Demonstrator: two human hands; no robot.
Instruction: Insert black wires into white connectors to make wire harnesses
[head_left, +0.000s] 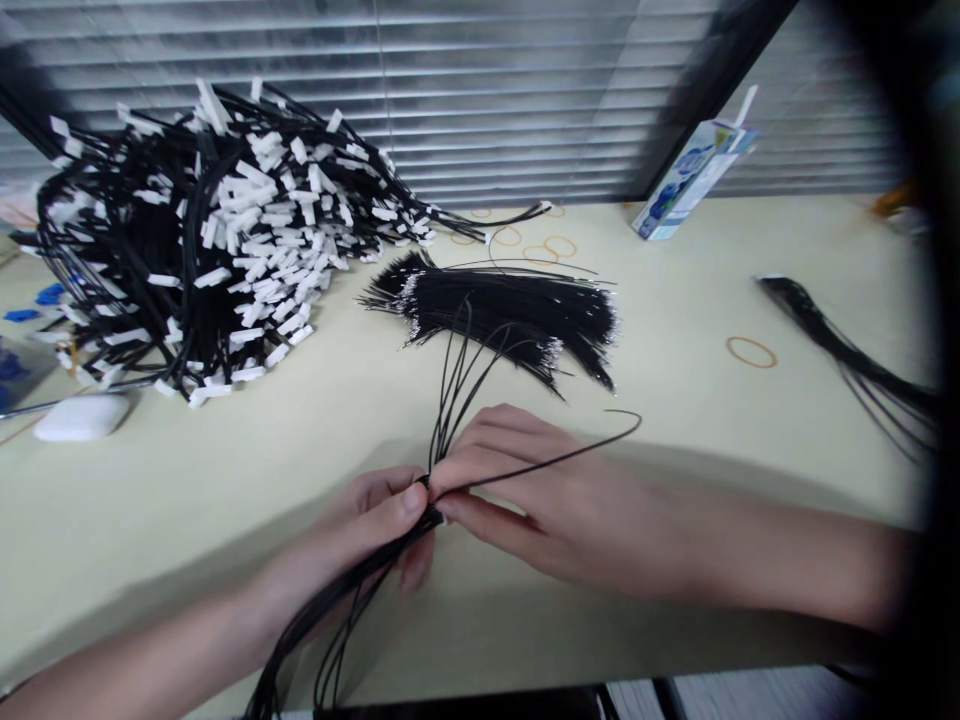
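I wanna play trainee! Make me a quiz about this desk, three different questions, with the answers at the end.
1. True or false: the right hand is far away from the thin black wires that the left hand holds.

2. Pick one: what colour are the small connectors on the big tangled heap of black cables?
a) red
b) white
c) green

3. Fill in left or right: the slim blue-and-white carton is to the ____ of the flat pile of short black wires.

Key: 1. False, its fingers are right at them. 2. b. 3. right.
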